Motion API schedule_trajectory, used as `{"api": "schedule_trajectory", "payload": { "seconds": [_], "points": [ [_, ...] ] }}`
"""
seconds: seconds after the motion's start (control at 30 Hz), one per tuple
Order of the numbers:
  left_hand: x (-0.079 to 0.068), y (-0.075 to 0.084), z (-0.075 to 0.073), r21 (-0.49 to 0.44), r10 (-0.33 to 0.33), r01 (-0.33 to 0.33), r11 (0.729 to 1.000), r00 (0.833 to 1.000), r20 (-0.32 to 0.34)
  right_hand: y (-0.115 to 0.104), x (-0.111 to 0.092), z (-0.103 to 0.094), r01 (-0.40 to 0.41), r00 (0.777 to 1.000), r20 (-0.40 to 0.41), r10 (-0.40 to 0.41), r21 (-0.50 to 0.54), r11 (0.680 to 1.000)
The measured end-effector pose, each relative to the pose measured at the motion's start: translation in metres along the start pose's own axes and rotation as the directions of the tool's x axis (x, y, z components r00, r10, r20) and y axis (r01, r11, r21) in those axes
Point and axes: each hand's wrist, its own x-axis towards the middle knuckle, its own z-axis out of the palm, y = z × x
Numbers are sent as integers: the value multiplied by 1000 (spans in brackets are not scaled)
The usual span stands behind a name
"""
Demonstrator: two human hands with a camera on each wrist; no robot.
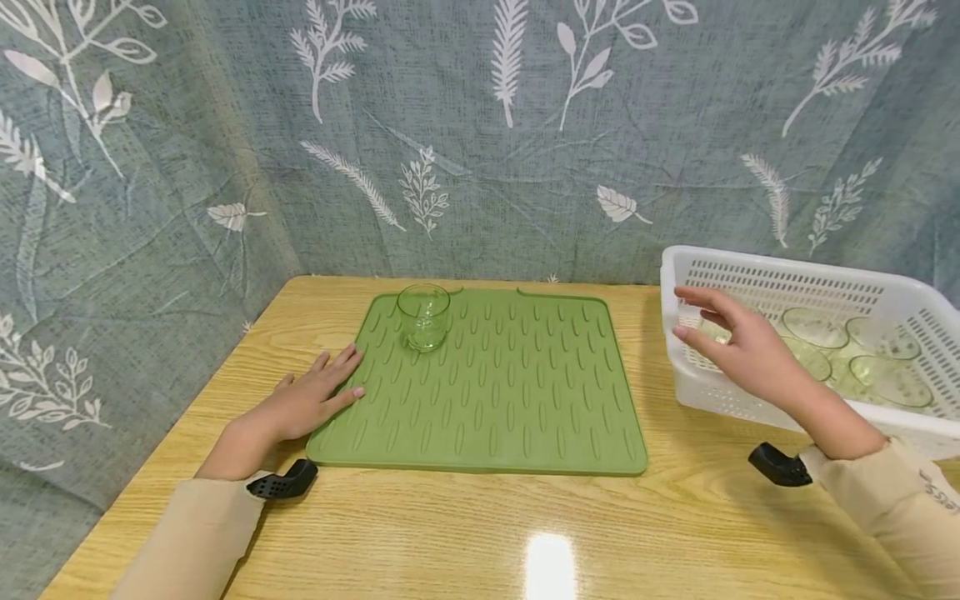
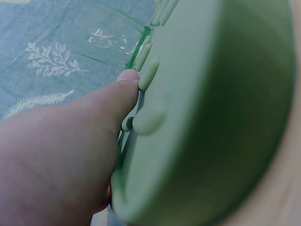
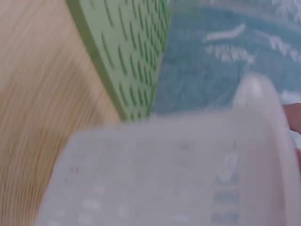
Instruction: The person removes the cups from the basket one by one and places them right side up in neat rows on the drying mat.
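Note:
A clear green-tinted glass [image 1: 425,321] stands upright on the far left of the green ribbed mat [image 1: 510,417]. My left hand [image 1: 307,400] rests spread at the mat's left edge, with fingertips on its border. In the left wrist view, the thumb [image 2: 124,87] lies along the mat's edge, and the glass [image 2: 113,35] is beyond it. At the right, my right hand [image 1: 750,350] is over the left end of a white plastic basket [image 1: 787,267], its thumb and fingers apart and nothing between them. Several similar glasses [image 1: 888,379] sit inside the basket, some partly hidden by that hand.
The wooden table [image 1: 420,525] carries both the mat and the basket. A strip of table separates the mat's right edge from the basket. Behind and to the left hangs a blue-grey curtain [image 1: 465,167] with white leaf prints. Each wrist wears a black band.

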Motion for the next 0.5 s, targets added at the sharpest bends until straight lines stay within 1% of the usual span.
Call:
{"api": "schedule_trajectory", "payload": {
  "seconds": [0.13,0.27,0.5],
  "points": [
    [1,-1,1,6,0,0,1000,1000,4,12,-2,-12,-87,996,2,87,-23,996],
    [1,-1,0,7,-4,4,1000,1000,1,21,0,-19,-140,990,25,141,-43,989],
    [0,0,0,7,-9,9,1000,1000,-4,32,7,-28,-177,980,63,190,-165,970]
  ]
}}
